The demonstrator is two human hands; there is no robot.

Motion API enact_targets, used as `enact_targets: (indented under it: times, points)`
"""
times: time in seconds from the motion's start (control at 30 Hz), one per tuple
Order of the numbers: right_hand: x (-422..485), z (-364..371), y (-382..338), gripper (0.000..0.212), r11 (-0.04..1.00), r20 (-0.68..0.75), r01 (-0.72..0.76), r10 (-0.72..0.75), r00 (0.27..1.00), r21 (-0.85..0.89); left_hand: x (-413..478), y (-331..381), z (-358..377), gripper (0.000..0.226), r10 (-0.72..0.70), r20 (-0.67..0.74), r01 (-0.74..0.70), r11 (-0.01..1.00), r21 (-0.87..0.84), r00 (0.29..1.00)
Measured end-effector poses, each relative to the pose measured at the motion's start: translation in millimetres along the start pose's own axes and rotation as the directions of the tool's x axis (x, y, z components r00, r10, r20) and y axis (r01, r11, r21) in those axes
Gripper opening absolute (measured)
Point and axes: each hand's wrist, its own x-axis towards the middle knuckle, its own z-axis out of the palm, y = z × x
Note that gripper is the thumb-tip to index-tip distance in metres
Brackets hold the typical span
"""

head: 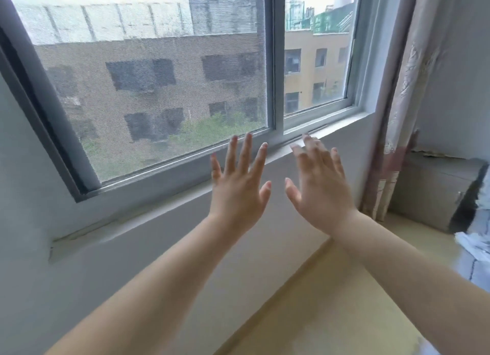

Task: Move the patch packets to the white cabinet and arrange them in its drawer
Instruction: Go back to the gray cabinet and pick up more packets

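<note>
the left hand (238,193) and right hand (318,193) hang side by side before the window (159,89), fingers spread straight, holding nothing. no patch packets show anywhere. a pale cabinet (429,193) sits at 3 o'clock from the hands, nearer the right one, probably the turn to make

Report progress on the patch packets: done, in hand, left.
Done: nothing shows; no packets are in view. In hand: nothing; the left hand and right hand are raised, open and empty, before the window. Left: all of it, fetching the packets and arranging them in the drawer. A pale cabinet beside the curtain may be the target; I cannot tell.
</note>
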Motion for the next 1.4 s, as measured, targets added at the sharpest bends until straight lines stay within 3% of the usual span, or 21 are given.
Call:
enact_targets:
  times: [0.23, 0.47, 0.67, 0.87, 1.13, 1.4]
  points:
    - [98, 87, 57, 0.065, 0.957, 0.011, -0.209, 0.215, 0.976, -0.202, 145, -26, 98, 0.072, 0.190, 0.017, -0.185, 0.970, -0.161, 0.982]
    - [131, 135, 156, 0.065, 0.851, 0.020, -0.377, 0.412, 0.911, -0.365, 245, 35, 193, 0.071, 0.340, 0.060, -0.304, 0.896, -0.323, 0.939]
    - [141, 169, 280, 0.064, 0.791, -0.024, -0.473, 0.505, 0.863, -0.389, 327, 123, 269, 0.070, 0.430, 0.071, -0.376, 0.848, -0.374, 0.900]
    - [168, 184, 447, 0.063, 0.743, -0.044, -0.531, 0.565, 0.824, -0.407, 442, 252, 332, 0.069, 0.494, 0.053, -0.429, 0.800, -0.420, 0.868]
    - [196, 196, 643, 0.063, 0.689, -0.048, -0.554, 0.606, 0.794, -0.468, 568, 400, 410, 0.069, 0.529, 0.011, -0.457, 0.743, -0.490, 0.848]
    - [217, 230, 829, 0.063, 0.623, -0.058, -0.574, 0.649, 0.758, -0.532, 692, 542, 514, 0.071, 0.614, -0.096, -0.586, 0.677, -0.445, 0.783]
